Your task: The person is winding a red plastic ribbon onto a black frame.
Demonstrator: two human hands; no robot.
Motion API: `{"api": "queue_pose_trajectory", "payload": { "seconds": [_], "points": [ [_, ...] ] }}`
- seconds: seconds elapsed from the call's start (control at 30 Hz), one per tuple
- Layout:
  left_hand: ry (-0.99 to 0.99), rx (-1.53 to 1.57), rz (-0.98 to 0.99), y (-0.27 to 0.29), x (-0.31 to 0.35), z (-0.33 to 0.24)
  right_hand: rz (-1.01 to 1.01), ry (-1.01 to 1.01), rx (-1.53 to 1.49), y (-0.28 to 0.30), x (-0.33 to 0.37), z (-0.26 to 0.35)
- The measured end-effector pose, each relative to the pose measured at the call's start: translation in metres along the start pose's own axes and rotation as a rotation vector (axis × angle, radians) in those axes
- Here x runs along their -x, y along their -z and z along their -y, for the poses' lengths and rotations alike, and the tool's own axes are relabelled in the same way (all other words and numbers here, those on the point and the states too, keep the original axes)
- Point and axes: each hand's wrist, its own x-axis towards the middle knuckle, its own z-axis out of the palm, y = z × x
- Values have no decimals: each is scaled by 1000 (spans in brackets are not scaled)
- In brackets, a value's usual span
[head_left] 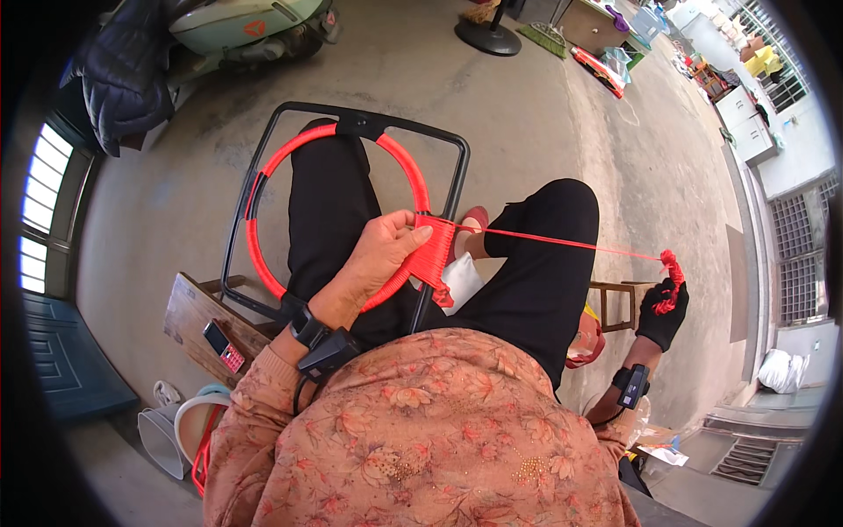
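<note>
Across my lap lies a black metal frame [463, 171] with a round ring [409, 169] inside it, wrapped mostly in red cord. My left hand [386, 250] grips the ring's right side, thumb pressed on a broad band of red cord windings [434, 248] that joins ring and frame bar. A loose red tuft hangs at the band's lower end. From the band a red cord [562, 239] runs taut to the far right. There my right hand [665, 314], in a black glove, is closed around a knotted red cord bundle [672, 274].
A wooden stool [195, 309] at my left carries a red phone [224, 347]; buckets [195, 423] stand behind it. Another wooden stool [615, 305] is beside my right knee. A scooter [246, 26] is parked far left, and a broom [544, 38] lies farther back.
</note>
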Motion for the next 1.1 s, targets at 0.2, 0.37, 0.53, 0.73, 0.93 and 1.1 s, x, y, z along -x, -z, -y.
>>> {"api": "queue_pose_trajectory", "payload": {
  "seconds": [0.2,0.37,0.53,0.73,0.93,1.1],
  "points": [
    [13,-9,-14,-4,-3,-3,70,97,-409,-3,6,-36],
    [-55,-40,-146,3,-10,7,910,-190,-818,-33,59,132],
    [-66,-155,-199,8,-14,18,1522,314,-538,-134,86,199],
    [-250,-317,-361,10,-13,24,1501,-348,-1005,-179,88,230],
    [-572,-405,-529,-11,-2,1,953,-675,-1310,-207,66,205],
    [-908,-745,-568,-17,9,-9,699,277,-953,-163,74,249]
  ]
}}
